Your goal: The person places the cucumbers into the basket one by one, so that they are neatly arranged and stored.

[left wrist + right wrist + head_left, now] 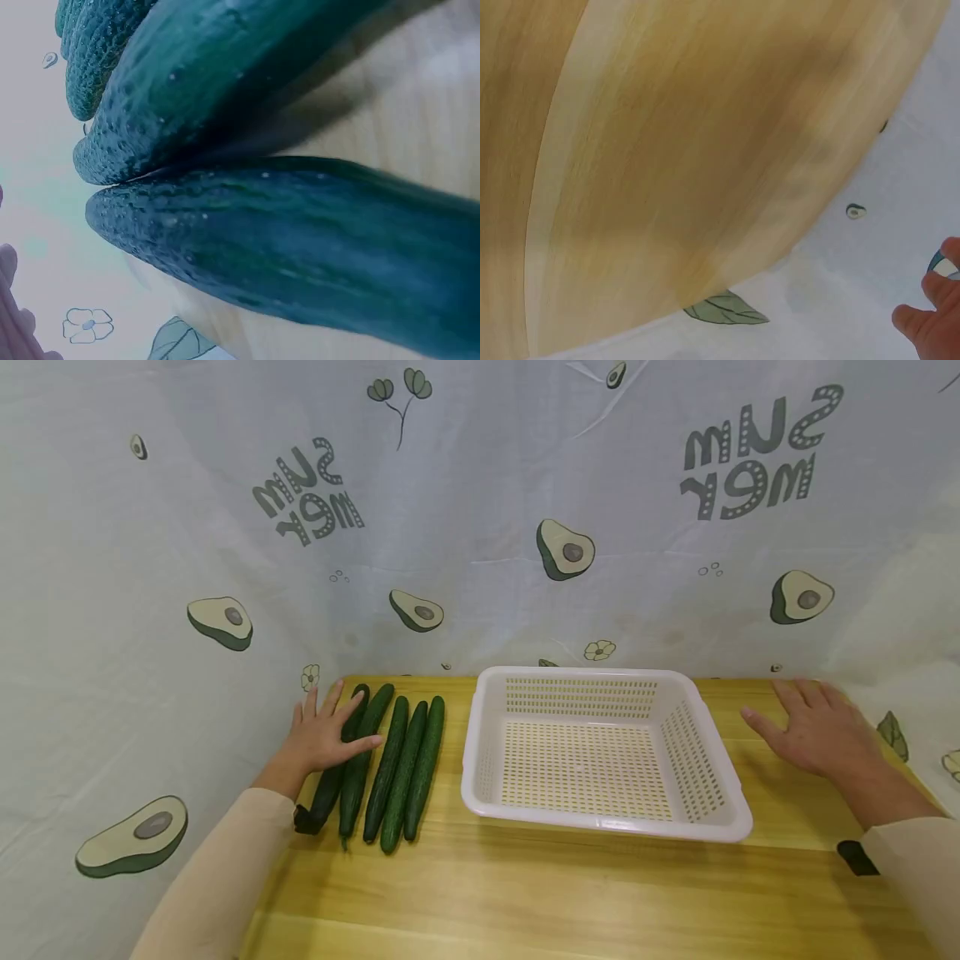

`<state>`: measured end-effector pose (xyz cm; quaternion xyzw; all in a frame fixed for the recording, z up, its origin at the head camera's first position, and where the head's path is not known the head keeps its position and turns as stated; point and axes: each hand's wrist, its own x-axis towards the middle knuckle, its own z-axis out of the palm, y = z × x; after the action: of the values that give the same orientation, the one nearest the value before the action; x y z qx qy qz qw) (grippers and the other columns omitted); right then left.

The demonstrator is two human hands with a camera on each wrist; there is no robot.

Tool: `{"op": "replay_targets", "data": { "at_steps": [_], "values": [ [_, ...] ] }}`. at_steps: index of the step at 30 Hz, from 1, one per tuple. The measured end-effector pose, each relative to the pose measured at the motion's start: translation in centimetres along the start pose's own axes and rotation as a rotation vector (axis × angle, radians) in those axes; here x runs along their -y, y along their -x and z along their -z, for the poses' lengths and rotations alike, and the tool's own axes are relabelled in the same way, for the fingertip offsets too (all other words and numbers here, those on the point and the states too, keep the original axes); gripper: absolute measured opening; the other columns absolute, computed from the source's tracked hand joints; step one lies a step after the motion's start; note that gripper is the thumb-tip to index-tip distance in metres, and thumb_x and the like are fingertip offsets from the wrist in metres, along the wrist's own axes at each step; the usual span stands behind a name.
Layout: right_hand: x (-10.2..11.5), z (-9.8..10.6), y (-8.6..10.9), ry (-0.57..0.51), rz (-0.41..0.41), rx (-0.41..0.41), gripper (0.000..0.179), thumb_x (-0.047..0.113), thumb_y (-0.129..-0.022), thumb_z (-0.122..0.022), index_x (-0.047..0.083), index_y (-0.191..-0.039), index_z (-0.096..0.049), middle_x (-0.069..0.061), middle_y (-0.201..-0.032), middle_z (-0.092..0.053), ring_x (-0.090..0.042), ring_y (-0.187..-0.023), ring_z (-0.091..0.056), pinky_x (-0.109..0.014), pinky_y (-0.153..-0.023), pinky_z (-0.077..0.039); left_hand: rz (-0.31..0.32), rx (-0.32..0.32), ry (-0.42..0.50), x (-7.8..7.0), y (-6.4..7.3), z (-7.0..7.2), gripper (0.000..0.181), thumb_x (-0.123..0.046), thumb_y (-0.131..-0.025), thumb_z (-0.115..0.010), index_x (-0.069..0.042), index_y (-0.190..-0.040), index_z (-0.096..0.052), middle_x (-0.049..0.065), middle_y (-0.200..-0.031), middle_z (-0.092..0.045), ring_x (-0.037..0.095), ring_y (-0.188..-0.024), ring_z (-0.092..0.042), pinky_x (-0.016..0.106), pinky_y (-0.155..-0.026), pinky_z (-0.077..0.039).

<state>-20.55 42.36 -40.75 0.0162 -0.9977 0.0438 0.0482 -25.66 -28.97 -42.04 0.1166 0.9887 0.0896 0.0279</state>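
Observation:
Several dark green cucumbers [423, 768] lie side by side at the left of the table, pointing away from me. Over the leftmost two my left hand [321, 739] is spread, its fingers straight and holding nothing. Close up in the left wrist view, a bumpy cucumber [285, 240] lies beside others, with fingertips [9, 300] at the left edge. A white plastic basket [585, 768] with slotted walls stands in the middle and holds nothing. To its right, my right hand [821, 735] hovers above the table with spread fingers, also seen as fingertips [911, 321] in the right wrist view.
The wooden table [555, 902] spreads out beneath everything. Behind it and along both sides hangs a pale curtain [480, 510] printed with avocados and lettering. Dark straps [857, 857] sit at both wrists.

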Motion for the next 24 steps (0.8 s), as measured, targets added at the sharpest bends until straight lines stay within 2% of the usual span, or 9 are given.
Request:
{"op": "replay_targets", "data": {
  "at_steps": [3,5,10,14,19,22,24],
  "values": [
    [0.2,0.1,-0.1,-0.045,0.021,-0.009,0.088,0.056,-0.106,-0.038,-0.019,-0.151,-0.027,-0.045,-0.147,-0.029,-0.065,-0.134,-0.024,-0.077,-0.11,-0.021,0.008,-0.001,0.033,0.3,0.2,-0.1,0.096,-0.072,-0.094,-0.053,-0.017,-0.165,-0.021,0.021,-0.172,-0.002,0.059,-0.153,0.006,0.078,-0.118,0.001],
    [0.4,0.2,-0.2,-0.095,0.016,0.004,0.087,0.055,-0.107,-0.038,-0.017,-0.154,-0.021,-0.046,-0.147,-0.027,-0.066,-0.133,-0.025,-0.078,-0.108,-0.022,0.013,-0.002,0.047,0.6,0.4,-0.1,0.094,-0.069,-0.096,-0.051,-0.015,-0.166,-0.019,0.022,-0.172,-0.003,0.061,-0.152,0.003,0.078,-0.118,-0.002],
    [1.6,0.8,-0.3,-0.249,-0.022,0.062,0.085,0.052,-0.109,-0.036,-0.008,-0.16,-0.005,-0.048,-0.153,-0.019,-0.071,-0.134,-0.022,-0.083,-0.102,-0.023,0.022,-0.003,0.08,1.1,1.0,-0.5,0.086,-0.062,-0.102,-0.046,-0.012,-0.166,-0.016,0.028,-0.169,-0.008,0.065,-0.148,-0.012,0.08,-0.114,-0.016],
    [2.9,1.0,-0.2,-0.389,-0.029,0.094,0.08,0.048,-0.11,-0.033,-0.006,-0.161,-0.003,-0.048,-0.152,-0.023,-0.071,-0.132,-0.028,-0.082,-0.099,-0.028,0.039,0.012,0.146,1.4,1.4,-1.1,0.081,-0.053,-0.106,-0.045,-0.006,-0.165,-0.015,0.036,-0.164,-0.016,0.068,-0.144,-0.017,0.081,-0.111,-0.019],
    [4.5,1.1,0.0,-0.622,-0.051,0.186,0.077,0.047,-0.111,-0.024,-0.003,-0.161,0.006,-0.05,-0.151,-0.024,-0.069,-0.131,-0.037,-0.07,-0.099,-0.045,0.072,0.033,0.217,1.9,1.6,-1.9,0.074,-0.044,-0.11,-0.039,-0.001,-0.164,-0.012,0.042,-0.159,-0.021,0.069,-0.143,-0.019,0.081,-0.112,-0.019],
    [5.3,0.9,0.1,-0.736,-0.05,0.228,0.075,0.046,-0.112,-0.021,-0.002,-0.161,0.01,-0.05,-0.149,-0.027,-0.066,-0.129,-0.045,-0.059,-0.091,-0.056,0.093,0.038,0.263,2.2,1.7,-2.4,0.071,-0.039,-0.111,-0.039,-0.001,-0.164,-0.011,0.044,-0.155,-0.025,0.066,-0.141,-0.028,0.079,-0.109,-0.027],
    [5.7,0.8,0.3,-0.787,-0.046,0.255,0.074,0.045,-0.112,-0.02,-0.002,-0.161,0.011,-0.049,-0.147,-0.031,-0.065,-0.125,-0.05,-0.055,-0.089,-0.059,0.095,0.038,0.291,2.4,1.7,-2.8,0.069,-0.034,-0.111,-0.04,0.001,-0.163,-0.011,0.044,-0.152,-0.031,0.062,-0.138,-0.036,0.076,-0.107,-0.033]
  ]
}}
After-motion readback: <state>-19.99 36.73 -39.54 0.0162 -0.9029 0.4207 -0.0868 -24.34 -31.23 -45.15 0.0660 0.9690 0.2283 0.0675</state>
